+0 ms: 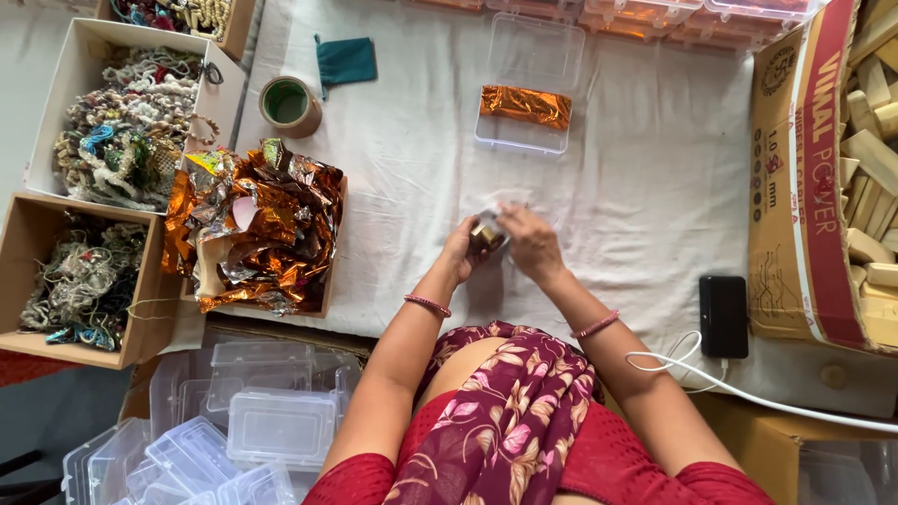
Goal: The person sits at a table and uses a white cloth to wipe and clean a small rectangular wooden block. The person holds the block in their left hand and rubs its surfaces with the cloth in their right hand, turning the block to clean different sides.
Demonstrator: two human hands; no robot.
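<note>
Two hands meet over the middle of a white cloth [645,187], seen from above. The left hand [460,252] and right hand [531,241] are drawn close together, fingers curled around a small shiny item [486,234] held between them just above the cloth. It looks partly gold and partly clear, perhaps wrapped in film; its exact kind is too small to tell. Both hands grip it, the left from the side, the right from above.

Supplies sit within arm's reach, apparently so each can be picked up without shifting. Ahead of the hands lies an open clear box [528,79] with a strip of orange foil [525,106] inside. To the left, a tray heaped with crumpled orange and silver foil [257,224]. Beyond that, two cartons of tangled cords and beads [122,126]. A tape roll [289,105] and a teal pouch [345,61] lie near the top. To the right, a phone [723,316] with a white cable, and a carton of pale wooden blocks [875,159]. Empty clear boxes [271,425] are stacked at lower left.
</note>
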